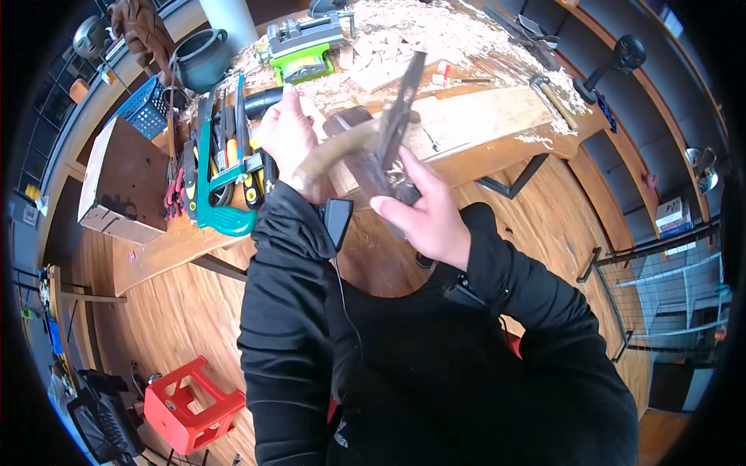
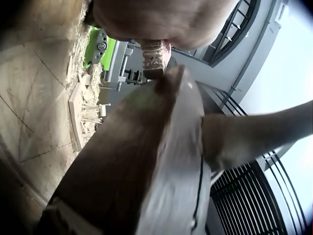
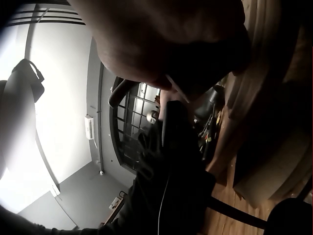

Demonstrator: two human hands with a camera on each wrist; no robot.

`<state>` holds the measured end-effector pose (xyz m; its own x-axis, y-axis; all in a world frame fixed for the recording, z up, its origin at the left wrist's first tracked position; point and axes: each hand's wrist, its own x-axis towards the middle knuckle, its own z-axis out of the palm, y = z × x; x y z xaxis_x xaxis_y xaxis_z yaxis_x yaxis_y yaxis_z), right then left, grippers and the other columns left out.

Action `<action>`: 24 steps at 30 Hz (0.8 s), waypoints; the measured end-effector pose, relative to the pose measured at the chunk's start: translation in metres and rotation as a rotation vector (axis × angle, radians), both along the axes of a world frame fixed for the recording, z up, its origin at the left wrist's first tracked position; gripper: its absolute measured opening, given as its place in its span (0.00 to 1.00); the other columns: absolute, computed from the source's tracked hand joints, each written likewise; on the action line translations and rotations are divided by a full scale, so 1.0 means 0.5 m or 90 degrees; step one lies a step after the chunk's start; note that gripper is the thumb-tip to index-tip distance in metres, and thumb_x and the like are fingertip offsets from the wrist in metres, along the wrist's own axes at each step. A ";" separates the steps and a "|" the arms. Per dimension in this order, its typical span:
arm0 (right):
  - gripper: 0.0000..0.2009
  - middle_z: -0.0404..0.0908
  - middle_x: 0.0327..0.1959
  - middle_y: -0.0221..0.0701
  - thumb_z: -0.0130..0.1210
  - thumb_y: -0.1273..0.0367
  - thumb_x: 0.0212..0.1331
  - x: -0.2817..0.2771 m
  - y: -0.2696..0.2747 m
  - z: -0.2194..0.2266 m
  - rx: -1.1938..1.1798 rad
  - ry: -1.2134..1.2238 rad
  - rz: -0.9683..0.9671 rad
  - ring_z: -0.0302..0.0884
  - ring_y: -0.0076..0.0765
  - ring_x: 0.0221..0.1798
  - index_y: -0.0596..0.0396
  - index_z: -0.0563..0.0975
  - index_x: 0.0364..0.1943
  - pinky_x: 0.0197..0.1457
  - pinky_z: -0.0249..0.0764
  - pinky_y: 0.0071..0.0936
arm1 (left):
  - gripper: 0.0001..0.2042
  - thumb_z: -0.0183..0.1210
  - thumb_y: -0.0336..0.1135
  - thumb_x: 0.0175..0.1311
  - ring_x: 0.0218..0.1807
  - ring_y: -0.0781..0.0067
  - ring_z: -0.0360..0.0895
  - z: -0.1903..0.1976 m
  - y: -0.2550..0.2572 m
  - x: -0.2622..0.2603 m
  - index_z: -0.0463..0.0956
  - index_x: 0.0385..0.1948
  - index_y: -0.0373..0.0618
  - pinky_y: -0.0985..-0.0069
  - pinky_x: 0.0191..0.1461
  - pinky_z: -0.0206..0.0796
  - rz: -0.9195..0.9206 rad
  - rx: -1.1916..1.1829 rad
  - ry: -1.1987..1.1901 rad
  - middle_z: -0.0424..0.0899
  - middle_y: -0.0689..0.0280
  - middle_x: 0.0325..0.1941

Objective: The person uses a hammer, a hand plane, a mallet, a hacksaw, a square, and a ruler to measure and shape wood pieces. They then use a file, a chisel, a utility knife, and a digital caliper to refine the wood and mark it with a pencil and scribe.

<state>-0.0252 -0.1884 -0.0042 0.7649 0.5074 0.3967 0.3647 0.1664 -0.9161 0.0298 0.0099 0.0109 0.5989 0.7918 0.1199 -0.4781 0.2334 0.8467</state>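
At the left corner of the table [image 1: 150, 255] stood 1 cardboard box [image 1: 132, 179], with 1 blue basket [image 1: 146, 116] behind it. On the floor, off the near edge, was 1 red stool [image 1: 190, 405]. A dark pot [image 1: 203, 62] sat towards the far left edge; nearer, 1 teal-framed hacksaw [image 1: 205, 175] lay among other tools, its grip by the near edge.

The left hand [image 1: 287, 138] was raised beside the dark wooden plane [image 1: 365, 171]. Its fingers were partly hidden, so whether it grasped anything could not be told; the left wrist view showed a rough-ended piece [image 2: 155, 56] just below that hand. A green vise [image 1: 305, 58] stood towards the far edge.

The plane was held up off the table, over its near edge, tilted. A blurred, curved wooden handle [image 1: 338, 154] ran out from its side, and a slotted metal blade [image 1: 404, 101] slanted up across it. The right hand [image 1: 431, 213] grasped the plane's body, thumb and fingers around it.

To the right, a pale board [image 1: 497, 115] lay along the near edge, and 1 hammer [image 1: 556, 102] lay near its right end, among shavings [image 1: 388, 39].
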 end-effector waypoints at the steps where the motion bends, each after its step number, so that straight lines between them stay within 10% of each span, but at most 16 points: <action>1: 0.35 0.67 0.60 0.42 0.57 0.73 0.60 -0.007 -0.005 -0.009 -0.038 -0.016 -0.034 0.71 0.28 0.57 0.70 0.53 0.69 0.51 0.75 0.22 | 0.10 0.59 0.40 0.67 0.21 0.84 0.65 0.000 0.004 -0.017 0.75 0.27 0.48 0.79 0.25 0.57 -0.007 0.052 0.053 0.72 0.74 0.22; 10: 0.34 0.74 0.50 0.30 0.55 0.75 0.63 0.028 -0.033 -0.007 0.028 0.165 -0.005 0.72 0.14 0.43 0.67 0.52 0.70 0.43 0.72 0.15 | 0.10 0.49 0.40 0.73 0.25 0.78 0.71 -0.013 -0.026 -0.017 0.74 0.35 0.46 0.79 0.30 0.65 -0.206 -0.113 -0.036 0.75 0.71 0.24; 24: 0.29 0.76 0.53 0.34 0.53 0.76 0.63 0.053 0.002 0.064 0.171 0.234 0.063 0.74 0.20 0.50 0.69 0.57 0.67 0.54 0.71 0.21 | 0.13 0.48 0.46 0.72 0.17 0.77 0.64 -0.031 -0.092 -0.044 0.70 0.31 0.48 0.78 0.23 0.58 -0.442 -0.307 -0.053 0.70 0.70 0.18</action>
